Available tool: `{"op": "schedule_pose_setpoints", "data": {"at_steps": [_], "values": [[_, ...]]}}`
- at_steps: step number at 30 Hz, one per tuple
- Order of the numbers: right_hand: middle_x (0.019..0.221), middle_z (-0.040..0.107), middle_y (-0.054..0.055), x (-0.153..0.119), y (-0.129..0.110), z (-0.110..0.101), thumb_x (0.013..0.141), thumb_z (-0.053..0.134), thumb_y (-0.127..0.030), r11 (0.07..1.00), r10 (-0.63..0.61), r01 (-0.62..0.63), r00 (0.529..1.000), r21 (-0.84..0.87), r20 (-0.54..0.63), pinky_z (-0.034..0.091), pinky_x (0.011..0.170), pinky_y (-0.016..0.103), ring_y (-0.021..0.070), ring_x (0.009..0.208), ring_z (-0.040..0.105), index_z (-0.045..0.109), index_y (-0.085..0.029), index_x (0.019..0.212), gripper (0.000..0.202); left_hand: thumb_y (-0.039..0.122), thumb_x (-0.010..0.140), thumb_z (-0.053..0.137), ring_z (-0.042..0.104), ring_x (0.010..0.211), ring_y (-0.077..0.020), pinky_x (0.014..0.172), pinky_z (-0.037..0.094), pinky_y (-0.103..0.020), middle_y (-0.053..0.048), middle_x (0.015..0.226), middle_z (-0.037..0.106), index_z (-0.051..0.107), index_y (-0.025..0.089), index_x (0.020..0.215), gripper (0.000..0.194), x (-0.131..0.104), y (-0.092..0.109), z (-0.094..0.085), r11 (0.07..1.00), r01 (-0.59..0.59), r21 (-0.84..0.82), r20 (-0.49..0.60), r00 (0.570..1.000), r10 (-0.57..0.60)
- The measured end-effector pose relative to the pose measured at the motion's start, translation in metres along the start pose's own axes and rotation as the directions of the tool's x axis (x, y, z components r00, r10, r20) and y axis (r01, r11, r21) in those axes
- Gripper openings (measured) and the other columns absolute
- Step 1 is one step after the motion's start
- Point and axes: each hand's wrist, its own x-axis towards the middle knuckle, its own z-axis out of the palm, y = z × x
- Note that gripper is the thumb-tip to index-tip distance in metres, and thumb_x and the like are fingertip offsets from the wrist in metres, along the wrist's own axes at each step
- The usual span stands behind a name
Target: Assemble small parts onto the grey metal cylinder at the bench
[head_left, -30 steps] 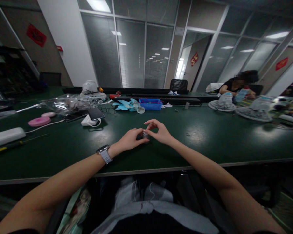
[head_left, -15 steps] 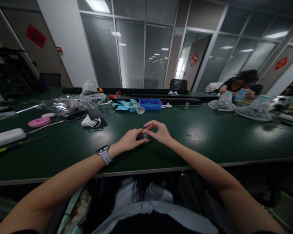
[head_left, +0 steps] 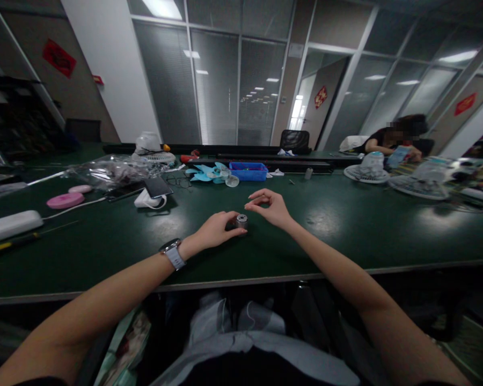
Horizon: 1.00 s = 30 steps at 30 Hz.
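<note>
A small metal cylinder [head_left: 242,221], grey with a round top and a dark centre, stands upright on the green table. My left hand [head_left: 216,229] is closed around its left side, thumb in front and fingers behind; a watch is on that wrist. Just above and to the right of the cylinder, apart from it, is my right hand [head_left: 272,208]. Its thumb and index finger are pinched together, and whatever may be between the tips is too small to make out.
A blue bin [head_left: 248,172], light blue fan blades [head_left: 209,173] and another small cylinder [head_left: 308,173] lie farther back. At left are a white power strip [head_left: 12,227], a screwdriver [head_left: 8,247], a pink round object [head_left: 65,201] and a phone [head_left: 158,187]. A person [head_left: 398,140] sits at far right near fan parts [head_left: 366,172].
My right hand has lifted off the cylinder's top and moved up and right, uncovering it. My left hand stays around the cylinder.
</note>
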Motion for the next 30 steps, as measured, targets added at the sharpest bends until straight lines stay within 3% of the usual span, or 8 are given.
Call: {"op": "schedule_pose_setpoints", "data": {"at_steps": [2, 5, 8, 13, 20, 24, 26, 30], "values": [[0.081, 0.074, 0.006, 0.001, 0.011, -0.015, 0.066, 0.078, -0.034, 0.996, 0.087, -0.088, 0.983, -0.003, 0.163, 0.055, 0.08, 0.035, 0.0201, 0.081, 0.072, 0.062, -0.015, 0.098, 0.041, 0.054, 0.082, 0.058, 0.062, 0.08, -0.0188, 0.071, 0.046, -0.028, -0.006, 0.093, 0.068, 0.063, 0.019, 0.106, 0.043, 0.0, 0.001, 0.0, 1.0, 0.001, -0.001, 0.001, 1.0, -0.001], [0.082, 0.074, 0.007, 0.001, 0.027, -0.032, 0.064, 0.079, -0.032, 0.978, 0.21, -0.192, 0.913, -0.086, 0.349, 0.055, 0.08, 0.035, 0.0209, 0.082, 0.072, 0.063, -0.013, 0.096, 0.04, 0.054, 0.082, 0.058, 0.061, 0.081, -0.0187, 0.072, 0.046, -0.028, -0.006, 0.094, 0.067, 0.062, 0.019, 0.106, 0.043, 0.0, 0.001, -0.001, 1.0, 0.002, 0.006, -0.003, 1.0, -0.002], [0.085, 0.075, 0.008, 0.001, 0.036, -0.039, 0.065, 0.078, -0.03, 0.961, 0.276, -0.242, 0.867, -0.134, 0.415, 0.055, 0.082, 0.035, 0.0197, 0.083, 0.072, 0.064, -0.012, 0.099, 0.041, 0.054, 0.082, 0.059, 0.061, 0.081, -0.0189, 0.072, 0.046, -0.028, -0.006, 0.093, 0.067, 0.062, 0.019, 0.106, 0.043, -0.001, 0.001, -0.001, 1.0, 0.0, 0.017, 0.002, 1.0, 0.0], [0.095, 0.074, 0.01, 0.002, 0.035, -0.038, 0.06, 0.082, -0.027, 0.971, 0.238, -0.215, 0.85, -0.104, 0.469, 0.053, 0.089, 0.038, 0.0193, 0.09, 0.07, 0.062, -0.012, 0.109, 0.055, 0.054, 0.082, 0.059, 0.061, 0.081, -0.0189, 0.072, 0.046, -0.028, -0.005, 0.093, 0.067, 0.062, 0.019, 0.108, 0.043, 0.0, 0.0, 0.0, 1.0, 0.005, 0.017, -0.003, 1.0, -0.005], [0.093, 0.073, 0.011, 0.002, 0.034, -0.033, 0.06, 0.081, -0.02, 0.969, 0.24, -0.245, 0.892, -0.037, 0.384, 0.057, 0.084, 0.04, 0.0187, 0.082, 0.071, 0.062, -0.011, 0.108, 0.053, 0.054, 0.082, 0.058, 0.062, 0.081, -0.0193, 0.072, 0.047, -0.029, -0.006, 0.093, 0.067, 0.062, 0.019, 0.108, 0.044, 0.0, 0.0, -0.001, 1.0, 0.003, 0.009, -0.004, 1.0, -0.003], [0.094, 0.073, 0.008, 0.002, 0.024, -0.02, 0.06, 0.081, -0.022, 0.986, 0.123, -0.138, 0.982, 0.098, 0.145, 0.058, 0.084, 0.038, 0.018, 0.083, 0.071, 0.06, -0.015, 0.109, 0.054, 0.053, 0.082, 0.059, 0.062, 0.081, -0.0191, 0.072, 0.047, -0.029, -0.006, 0.092, 0.067, 0.063, 0.019, 0.107, 0.042, -0.001, 0.0, -0.001, 1.0, -0.001, 0.008, -0.015, 1.0, 0.002], [0.094, 0.072, 0.006, 0.002, 0.016, -0.009, 0.06, 0.082, -0.023, 0.982, 0.055, -0.061, 0.998, 0.177, 0.037, 0.059, 0.083, 0.037, 0.0181, 0.084, 0.072, 0.058, -0.017, 0.11, 0.055, 0.052, 0.082, 0.059, 0.062, 0.08, -0.0188, 0.072, 0.047, -0.029, -0.006, 0.091, 0.067, 0.063, 0.019, 0.106, 0.041, -0.001, 0.0, 0.0, 1.0, -0.008, 0.01, -0.014, 1.0, 0.008], [0.089, 0.072, 0.004, -0.002, -0.002, 0.012, 0.061, 0.082, -0.022, 0.972, -0.072, 0.067, 0.997, 0.225, 0.017, 0.059, 0.081, 0.036, 0.0172, 0.081, 0.071, 0.06, -0.019, 0.104, 0.048, 0.053, 0.082, 0.058, 0.062, 0.079, -0.019, 0.072, 0.047, -0.029, -0.006, 0.091, 0.068, 0.061, 0.018, 0.108, 0.044, -0.001, -0.001, 0.001, 1.0, -0.022, 0.021, -0.016, 1.0, 0.022]]}}
